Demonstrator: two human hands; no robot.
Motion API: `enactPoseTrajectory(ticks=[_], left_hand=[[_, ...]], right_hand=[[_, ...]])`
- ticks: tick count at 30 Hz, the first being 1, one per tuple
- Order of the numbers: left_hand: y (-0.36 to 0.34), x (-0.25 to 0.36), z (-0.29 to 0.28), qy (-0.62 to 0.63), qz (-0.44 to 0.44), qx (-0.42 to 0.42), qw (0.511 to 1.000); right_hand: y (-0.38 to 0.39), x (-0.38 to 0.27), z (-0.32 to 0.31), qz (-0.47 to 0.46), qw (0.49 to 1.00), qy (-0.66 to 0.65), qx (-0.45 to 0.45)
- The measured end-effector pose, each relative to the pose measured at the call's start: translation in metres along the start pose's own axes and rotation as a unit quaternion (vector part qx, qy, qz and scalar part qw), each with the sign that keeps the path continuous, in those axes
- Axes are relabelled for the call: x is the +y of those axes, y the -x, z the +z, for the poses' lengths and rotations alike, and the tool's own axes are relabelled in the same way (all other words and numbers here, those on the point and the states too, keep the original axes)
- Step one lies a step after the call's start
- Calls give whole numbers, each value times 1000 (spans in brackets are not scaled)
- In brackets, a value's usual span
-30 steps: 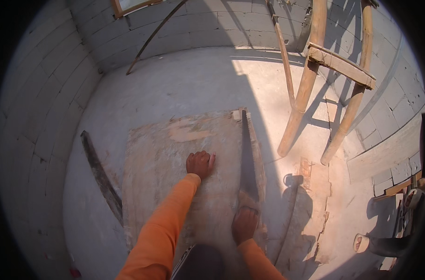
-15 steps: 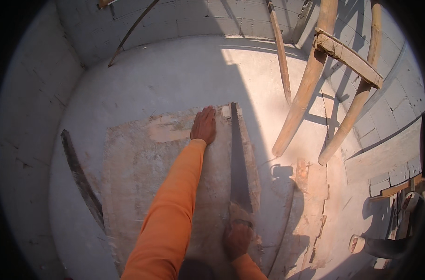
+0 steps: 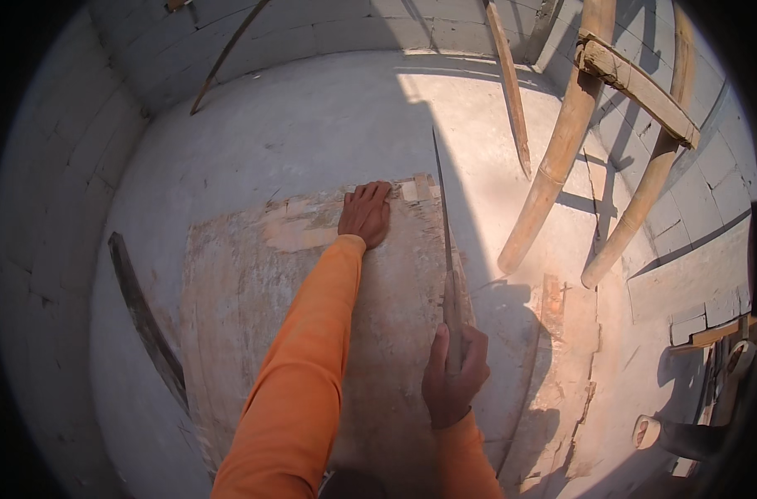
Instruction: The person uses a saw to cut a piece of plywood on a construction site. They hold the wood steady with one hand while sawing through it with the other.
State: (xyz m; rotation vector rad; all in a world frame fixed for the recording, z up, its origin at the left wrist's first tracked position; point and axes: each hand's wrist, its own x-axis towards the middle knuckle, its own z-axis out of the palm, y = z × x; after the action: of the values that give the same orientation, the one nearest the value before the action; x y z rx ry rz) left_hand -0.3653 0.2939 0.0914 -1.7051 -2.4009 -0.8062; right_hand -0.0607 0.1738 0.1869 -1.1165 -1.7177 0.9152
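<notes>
A weathered plywood board point(image 3: 237, 316) lies on the floor in front of me. My left hand point(image 3: 364, 214) rests palm down near its far edge, fingers resting flat with slight bends. My right hand point(image 3: 455, 374) grips the wooden handle of a handsaw point(image 3: 447, 249) at the board's right edge; the blade is now seen nearly edge-on, pointing away from me and reaching past the far edge. Both my forearms are in orange sleeves.
Bamboo poles point(image 3: 551, 183) with a wooden crosspiece point(image 3: 636, 91) stand at right. A dark plank point(image 3: 145, 316) lies left of the board. A co-worker's sandaled foot point(image 3: 647, 432) is at lower right, near stacked wood point(image 3: 715, 335). Block walls point(image 3: 62, 200) surround the floor.
My left hand moved forward from mid-board to the far edge and flattened out. My right hand rose slightly and the saw turned from flat to edge-on, its tip now extending farther forward.
</notes>
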Motion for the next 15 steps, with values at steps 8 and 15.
enactPoseTrajectory(ticks=[8, 15], left_hand=[[-4, -1, -4, -66, 8, -51, 997], [-3, -4, 3, -61, 4, -37, 997]], right_hand=[[-26, 14, 35, -151, 987, 29, 40], [-21, 24, 43, -142, 989, 29, 9]])
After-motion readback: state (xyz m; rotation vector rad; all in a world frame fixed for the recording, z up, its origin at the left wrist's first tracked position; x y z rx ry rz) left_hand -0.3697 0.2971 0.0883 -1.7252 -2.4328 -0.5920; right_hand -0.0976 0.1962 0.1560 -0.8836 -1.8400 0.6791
